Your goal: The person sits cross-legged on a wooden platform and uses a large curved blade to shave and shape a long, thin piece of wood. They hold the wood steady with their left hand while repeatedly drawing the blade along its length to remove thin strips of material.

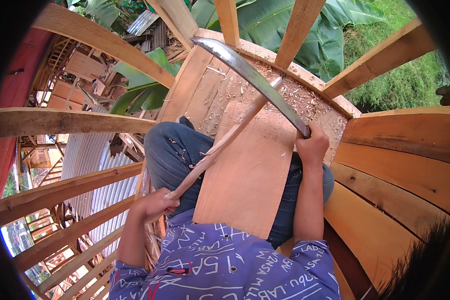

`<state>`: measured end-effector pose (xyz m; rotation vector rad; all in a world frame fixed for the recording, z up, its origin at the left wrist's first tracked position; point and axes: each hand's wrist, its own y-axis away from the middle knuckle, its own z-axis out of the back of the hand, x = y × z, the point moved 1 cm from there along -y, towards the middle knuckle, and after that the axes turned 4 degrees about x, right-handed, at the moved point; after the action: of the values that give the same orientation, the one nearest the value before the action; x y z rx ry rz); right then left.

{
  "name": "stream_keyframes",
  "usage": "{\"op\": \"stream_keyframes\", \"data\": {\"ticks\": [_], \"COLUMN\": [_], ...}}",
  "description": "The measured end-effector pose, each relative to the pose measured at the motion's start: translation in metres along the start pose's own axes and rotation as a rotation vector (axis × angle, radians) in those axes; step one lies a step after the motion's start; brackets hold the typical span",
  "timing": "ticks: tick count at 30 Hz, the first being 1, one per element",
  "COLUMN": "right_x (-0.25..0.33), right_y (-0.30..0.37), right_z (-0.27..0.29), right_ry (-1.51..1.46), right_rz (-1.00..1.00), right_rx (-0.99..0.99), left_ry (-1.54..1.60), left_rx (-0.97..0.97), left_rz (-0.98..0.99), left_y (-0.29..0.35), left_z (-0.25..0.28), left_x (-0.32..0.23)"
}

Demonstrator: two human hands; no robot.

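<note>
My right hand [312,143] is closed round the dark handle end of a long curved machete [255,77]. The blade reaches up and to the left, its tip over the far edge of the plank floor. In my left hand [157,204] is the near end of a peeled wooden stick [212,152], slanting away to the upper right. Near the stick's far end the blade crosses it and seems to touch it. A wide flat board [247,175] lies over my lap, under the stick, between my jeans-clad knees.
Wood shavings [305,95] litter the plank floor [197,95] ahead. Wooden railing posts [300,30] stand around me, with a plank wall [395,170] on the right. Beyond the rails are banana leaves [265,25], grass [380,60] and corrugated sheets [85,170] lower down on the left.
</note>
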<state>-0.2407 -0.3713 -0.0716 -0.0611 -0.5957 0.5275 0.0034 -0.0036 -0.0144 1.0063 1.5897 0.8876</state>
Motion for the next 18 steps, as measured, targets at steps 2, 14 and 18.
{"op": "stream_keyframes", "data": {"ticks": [2, 14, 18], "right_x": [0.000, 0.023, 0.032], "right_y": [0.000, 0.009, 0.011], "right_z": [-0.001, 0.017, 0.018], "right_ry": [-0.059, -0.154, -0.084], "right_rz": [0.015, 0.043, 0.102], "right_rx": [-0.007, 0.062, 0.066], "left_ry": [-0.159, -0.484, -0.501], "left_rx": [-0.179, -0.572, -0.583], "left_rz": [0.007, -0.045, -0.003], "left_y": [0.011, 0.040, 0.037], "left_z": [-0.016, -0.043, -0.044], "left_x": [-0.010, 0.008, 0.005]}}
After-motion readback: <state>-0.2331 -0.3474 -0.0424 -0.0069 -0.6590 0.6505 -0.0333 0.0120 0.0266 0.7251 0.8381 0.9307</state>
